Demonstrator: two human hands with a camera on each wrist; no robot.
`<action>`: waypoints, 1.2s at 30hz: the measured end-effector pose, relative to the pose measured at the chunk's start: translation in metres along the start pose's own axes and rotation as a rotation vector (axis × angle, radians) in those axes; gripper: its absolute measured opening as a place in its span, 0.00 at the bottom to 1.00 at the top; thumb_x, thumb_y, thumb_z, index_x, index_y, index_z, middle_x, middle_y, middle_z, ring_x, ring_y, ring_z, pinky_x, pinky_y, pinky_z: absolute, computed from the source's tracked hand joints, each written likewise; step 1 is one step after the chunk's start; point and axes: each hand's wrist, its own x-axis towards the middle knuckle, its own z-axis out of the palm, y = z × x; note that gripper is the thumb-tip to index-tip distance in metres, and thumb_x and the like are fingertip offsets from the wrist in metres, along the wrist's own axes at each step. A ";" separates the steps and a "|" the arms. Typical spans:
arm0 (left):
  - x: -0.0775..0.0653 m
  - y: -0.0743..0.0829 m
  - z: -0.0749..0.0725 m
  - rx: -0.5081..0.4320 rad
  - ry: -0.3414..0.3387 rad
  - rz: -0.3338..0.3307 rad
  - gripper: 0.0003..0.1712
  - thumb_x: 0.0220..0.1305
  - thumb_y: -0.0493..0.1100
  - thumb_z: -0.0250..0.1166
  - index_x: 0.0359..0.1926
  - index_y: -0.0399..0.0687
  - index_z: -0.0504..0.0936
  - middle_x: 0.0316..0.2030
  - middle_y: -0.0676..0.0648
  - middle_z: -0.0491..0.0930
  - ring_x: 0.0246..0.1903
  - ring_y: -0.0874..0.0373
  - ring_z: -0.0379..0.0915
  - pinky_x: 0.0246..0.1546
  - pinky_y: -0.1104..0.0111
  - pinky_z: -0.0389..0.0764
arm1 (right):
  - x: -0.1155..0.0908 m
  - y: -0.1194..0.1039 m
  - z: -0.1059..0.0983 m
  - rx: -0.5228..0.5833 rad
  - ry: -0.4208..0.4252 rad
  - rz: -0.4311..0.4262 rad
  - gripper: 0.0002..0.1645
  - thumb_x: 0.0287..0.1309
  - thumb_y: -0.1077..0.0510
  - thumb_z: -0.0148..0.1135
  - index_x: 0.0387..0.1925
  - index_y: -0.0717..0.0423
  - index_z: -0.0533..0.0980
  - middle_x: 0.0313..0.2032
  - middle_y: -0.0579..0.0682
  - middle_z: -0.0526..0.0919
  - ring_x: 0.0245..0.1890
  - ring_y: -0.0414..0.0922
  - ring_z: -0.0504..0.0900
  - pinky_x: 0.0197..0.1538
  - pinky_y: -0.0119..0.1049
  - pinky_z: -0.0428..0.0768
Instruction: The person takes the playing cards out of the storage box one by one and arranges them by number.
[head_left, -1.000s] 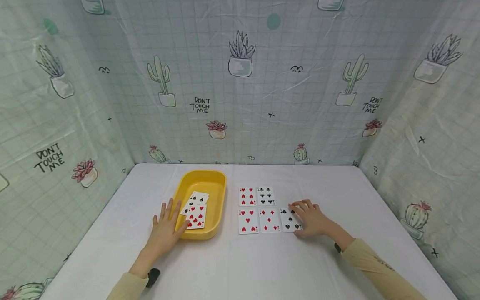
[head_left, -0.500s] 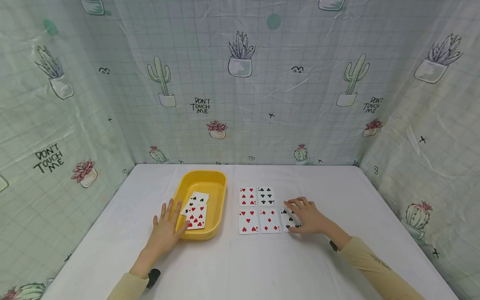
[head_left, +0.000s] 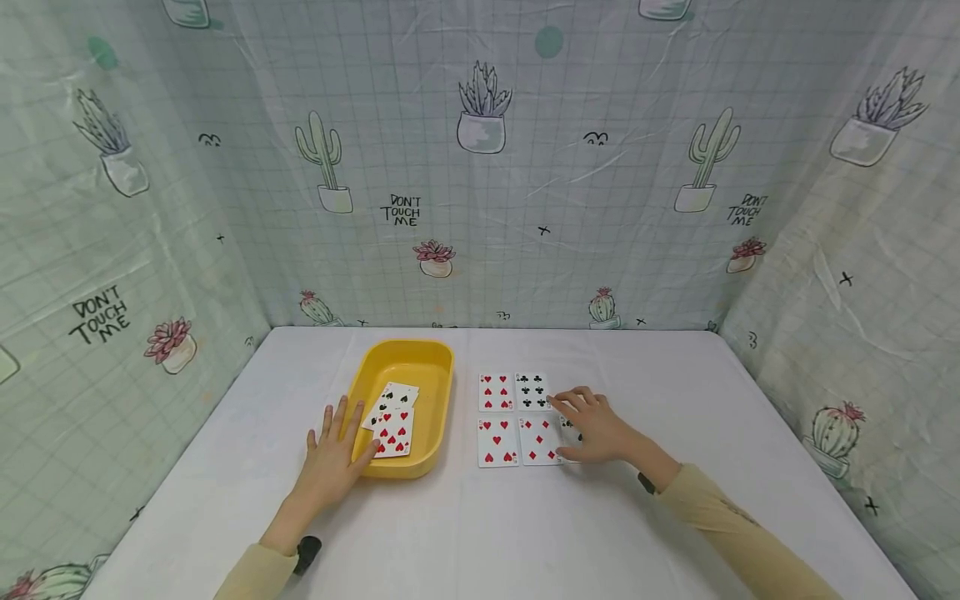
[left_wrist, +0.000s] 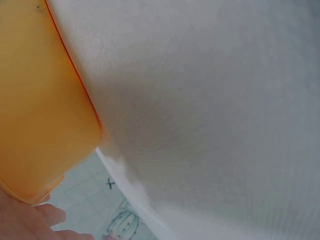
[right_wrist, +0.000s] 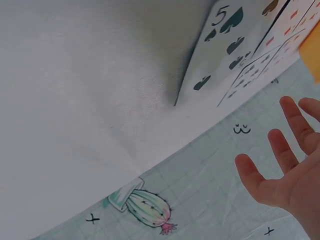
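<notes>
In the head view my left hand [head_left: 328, 467] lies with spread fingers along the left rim of a yellow tray [head_left: 437, 433]. Inside that tray a hearts card [head_left: 392, 435] overlaps a spades card [head_left: 390, 400]. My right hand [head_left: 597, 431] is over the five of spades [head_left: 570, 432] and partly hides it. Its fingers are apart and slightly bent, holding nothing, with the fingertips beside the five of diamonds [head_left: 538, 440] and the six of clubs [head_left: 532, 392]. The right wrist view shows the five of spades [right_wrist: 227, 45] flat on the cloth.
The five of hearts [head_left: 497, 442] and the six of hearts [head_left: 496, 392] form the left end of two face-up rows. White cloth [head_left: 480, 533] covers the table. A printed cactus curtain [head_left: 480, 217] stands along the back and sides.
My right hand has slid left across the five of spades, covering more of it, and its fingertips have come beside the diamonds card. The left hand, tray and cards stay put.
</notes>
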 end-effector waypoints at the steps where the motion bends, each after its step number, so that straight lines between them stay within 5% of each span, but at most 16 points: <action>1: 0.000 0.000 0.000 0.000 0.001 0.001 0.41 0.61 0.58 0.50 0.68 0.44 0.48 0.68 0.35 0.42 0.65 0.32 0.37 0.53 0.31 0.47 | 0.002 -0.002 -0.001 0.005 -0.006 0.002 0.47 0.42 0.40 0.63 0.62 0.55 0.61 0.56 0.51 0.67 0.56 0.52 0.61 0.51 0.57 0.65; 36: 0.000 0.001 -0.001 0.005 -0.022 -0.015 0.41 0.62 0.59 0.49 0.68 0.45 0.47 0.68 0.35 0.41 0.66 0.32 0.36 0.54 0.32 0.46 | 0.064 -0.072 -0.019 0.018 -0.015 -0.186 0.45 0.49 0.38 0.55 0.66 0.50 0.54 0.59 0.47 0.63 0.59 0.50 0.57 0.57 0.57 0.62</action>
